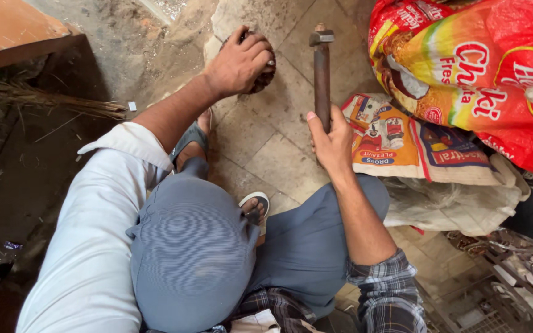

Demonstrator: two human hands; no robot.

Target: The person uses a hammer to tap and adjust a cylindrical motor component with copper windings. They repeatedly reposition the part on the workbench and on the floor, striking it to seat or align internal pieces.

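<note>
Dark lump point(265, 77) — under left fingers point(251, 49)

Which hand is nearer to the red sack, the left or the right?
The right hand. It holds the hammer close beside the red sack. The left hand is farther from the sack, resting on a dark round object.
</note>
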